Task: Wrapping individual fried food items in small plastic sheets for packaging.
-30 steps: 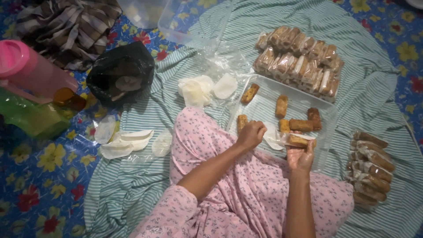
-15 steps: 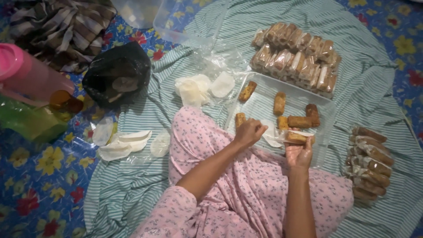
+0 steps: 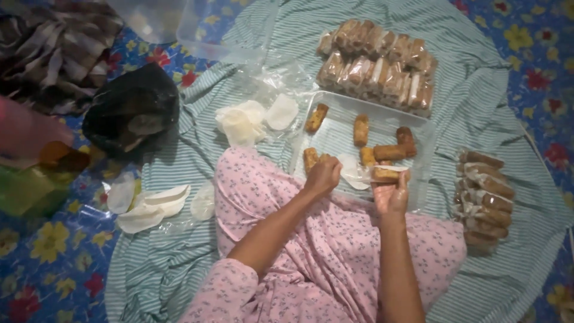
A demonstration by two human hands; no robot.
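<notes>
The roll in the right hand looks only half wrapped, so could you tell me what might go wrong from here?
The right hand pinches the roll by one end above the tray, so it might slip or break. The left hand holds the thin wrapper only at its edge, so it could tear. The bare rolls lie close by and could be knocked.

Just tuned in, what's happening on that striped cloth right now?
A person in pink floral clothing sits on a green-and-white striped cloth. The right hand holds a brown fried roll against a thin white wrapper sheet, while the left hand is closed beside it over the clear plastic tray. Several unwrapped rolls lie on that tray. Wrapped rolls sit in a stack behind the tray and in a smaller pile to the right.
</notes>
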